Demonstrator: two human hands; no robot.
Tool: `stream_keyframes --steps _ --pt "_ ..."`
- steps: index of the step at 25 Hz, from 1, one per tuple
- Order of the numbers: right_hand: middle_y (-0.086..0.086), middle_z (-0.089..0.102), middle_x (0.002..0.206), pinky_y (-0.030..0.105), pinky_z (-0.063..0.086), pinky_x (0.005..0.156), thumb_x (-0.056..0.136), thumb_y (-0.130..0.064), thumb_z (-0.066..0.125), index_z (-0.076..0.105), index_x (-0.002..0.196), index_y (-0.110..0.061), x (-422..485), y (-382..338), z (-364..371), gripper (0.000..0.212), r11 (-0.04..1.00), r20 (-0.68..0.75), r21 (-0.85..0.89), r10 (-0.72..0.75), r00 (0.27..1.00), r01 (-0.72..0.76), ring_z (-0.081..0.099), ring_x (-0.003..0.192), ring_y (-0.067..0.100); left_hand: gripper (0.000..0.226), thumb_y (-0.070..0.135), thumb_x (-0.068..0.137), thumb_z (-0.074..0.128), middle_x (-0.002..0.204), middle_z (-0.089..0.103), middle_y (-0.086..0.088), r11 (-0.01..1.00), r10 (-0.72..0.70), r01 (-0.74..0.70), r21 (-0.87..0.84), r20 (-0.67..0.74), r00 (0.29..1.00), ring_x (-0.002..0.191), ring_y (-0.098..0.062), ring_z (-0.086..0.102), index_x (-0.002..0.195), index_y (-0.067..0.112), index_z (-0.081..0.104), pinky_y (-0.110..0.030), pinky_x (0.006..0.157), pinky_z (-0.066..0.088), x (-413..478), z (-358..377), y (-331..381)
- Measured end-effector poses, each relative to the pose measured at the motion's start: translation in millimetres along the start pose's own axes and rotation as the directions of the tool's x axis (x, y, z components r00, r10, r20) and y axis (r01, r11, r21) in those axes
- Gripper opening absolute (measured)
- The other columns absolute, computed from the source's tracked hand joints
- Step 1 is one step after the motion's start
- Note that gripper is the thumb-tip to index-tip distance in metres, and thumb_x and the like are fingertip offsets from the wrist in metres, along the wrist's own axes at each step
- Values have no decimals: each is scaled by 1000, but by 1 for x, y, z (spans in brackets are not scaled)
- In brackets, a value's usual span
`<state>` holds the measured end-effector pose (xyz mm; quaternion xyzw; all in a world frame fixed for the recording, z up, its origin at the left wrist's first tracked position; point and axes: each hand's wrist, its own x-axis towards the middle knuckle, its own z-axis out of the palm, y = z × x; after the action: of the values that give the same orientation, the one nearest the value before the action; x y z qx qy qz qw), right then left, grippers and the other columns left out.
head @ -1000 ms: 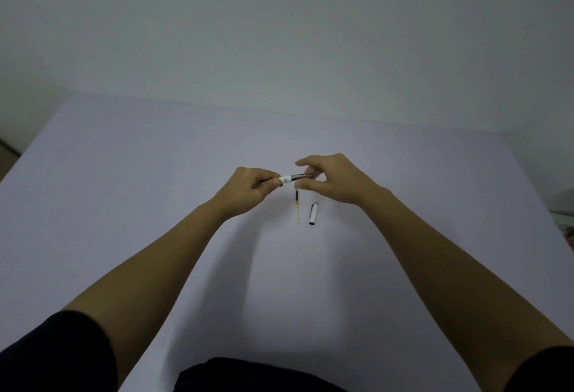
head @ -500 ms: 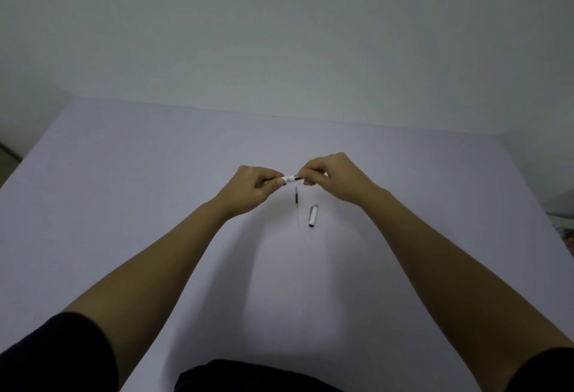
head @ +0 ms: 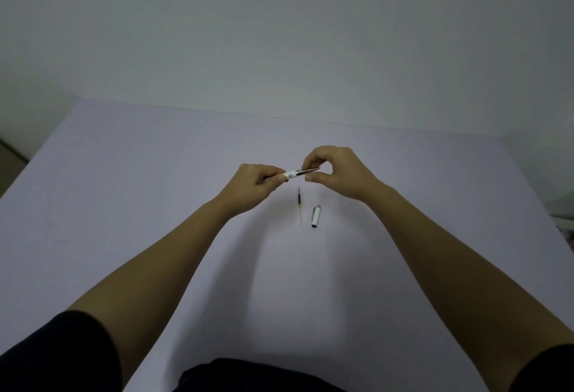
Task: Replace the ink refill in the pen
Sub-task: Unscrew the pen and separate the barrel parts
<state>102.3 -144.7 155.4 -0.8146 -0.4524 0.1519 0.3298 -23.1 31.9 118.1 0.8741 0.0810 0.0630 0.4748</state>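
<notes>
Between the two hands, the pen [head: 299,172] is being held level above the table [head: 124,190]: the left hand [head: 254,185] is gripping its white barrel, the right hand [head: 335,172] is pinching its metal tip section. Just below the fingers, the ink refill [head: 299,205] and cap [head: 316,216] are lying apart.

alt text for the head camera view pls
Two bare hands hold a pen above a pale table: the left hand grips its white barrel, the right hand pinches the metal tip. A loose refill and pen cap lie below.
</notes>
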Motion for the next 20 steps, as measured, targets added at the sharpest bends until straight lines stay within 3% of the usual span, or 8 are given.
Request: stream_keyframes --steps 3,6,8,11,13,15,18,20 --pt "-13 66 86 3 43 73 80 -35 69 66 99 -27 0 -2 1 20 998 4 -2 59 998 -59 58 83 -8 20 28 92 54 69 60 -13 1000 0 0 -2 -10 1000 59 -14 45 90 19 71 -28 57 36 1 -2 0" --pt "-10 67 78 9 42 67 87 -28 62 71 91 -21 3 1 1 11 998 -6 -1 70 998 -70 59 75 -5 21 29 92 53 74 62 -21 1000 10 -10 8 -7 1000 61 -15 46 91 18 71 -30 58 36 1 -2 -1" --pt "-10 66 83 5 43 72 83 -21 68 69 89 -20 2 0 0 6 1000 -23 16 26 999 -25 58 79 -4 21 29 92 54 69 59 -18 1000 9 -9 -14 -12 1000 58 -11 43 88 16 70 -25 55 35 1 0 -1" --pt "-10 64 89 6 44 76 78 -28 73 65 97 -23 1 -2 -1 21 1000 -50 12 2 999 -1 57 84 -4 22 28 91 53 63 52 -3 999 12 -13 -51 -23 1000 52 -4 37 86 13 70 -14 49 32 0 1 -1" --pt "-5 68 84 13 45 65 82 -40 65 67 92 -22 3 -2 -1 22 997 -42 -4 81 996 -81 58 73 0 24 28 92 53 64 51 -5 999 18 -18 -42 -18 1000 51 -5 36 86 11 69 -15 49 31 1 2 -2" --pt "0 68 73 18 40 57 87 -39 60 70 82 -16 6 2 -3 25 991 -8 -54 119 993 -120 54 60 6 24 28 92 53 65 51 -9 999 22 -22 -32 -11 1000 52 -7 35 86 10 68 -16 49 31 1 4 -2" --pt "-8 66 79 9 45 68 82 -25 69 67 83 -22 4 2 -4 3 995 18 38 87 996 -88 57 70 -2 23 27 92 53 65 51 -8 998 10 -11 -60 -16 1000 53 -7 36 88 11 69 -15 50 31 1 5 -1" --pt "-14 64 87 2 43 77 79 -25 72 63 90 -27 2 0 -5 14 998 3 53 39 999 -40 59 81 -6 22 27 91 53 65 51 -6 998 6 -8 -64 -26 1000 55 -9 37 89 13 70 -18 51 31 0 5 -1"
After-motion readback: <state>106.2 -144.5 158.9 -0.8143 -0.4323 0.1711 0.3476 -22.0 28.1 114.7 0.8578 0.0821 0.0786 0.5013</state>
